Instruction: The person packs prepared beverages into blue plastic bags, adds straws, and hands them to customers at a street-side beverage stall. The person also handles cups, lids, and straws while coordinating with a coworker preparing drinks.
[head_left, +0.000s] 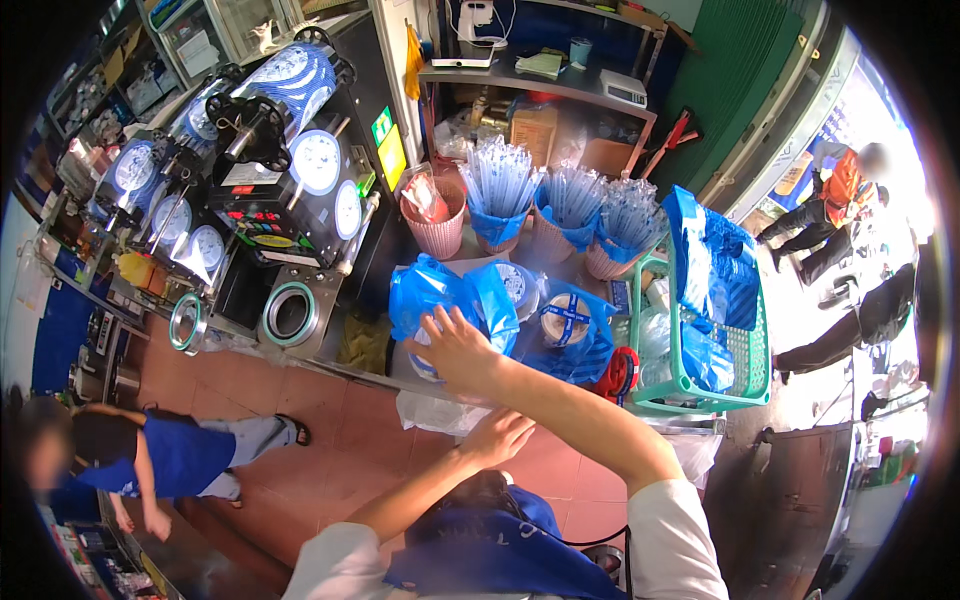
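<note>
My right hand (459, 351) reaches across the counter with its fingers spread over a blue plastic bag (427, 289); no firm grip shows. Part of a pale round container (424, 366) shows below its fingers. Nearer my body, my left hand (499, 439) hovers by the counter's front edge with its fingers bent; whether it holds anything is hidden. Right of the bag stands a sealed cup with a printed lid (513, 283). Another round container (564, 319), crossed by blue printed tape, rests on a second blue bag (589, 360).
Cup-sealing machines (289, 195) stand at the left. Behind the bags are pink baskets (433, 225), some filled with wrapped straws (499, 180). A green plastic crate (697, 375) and red tape dispenser (621, 371) are right. A person (172, 454) is at left; others are outside.
</note>
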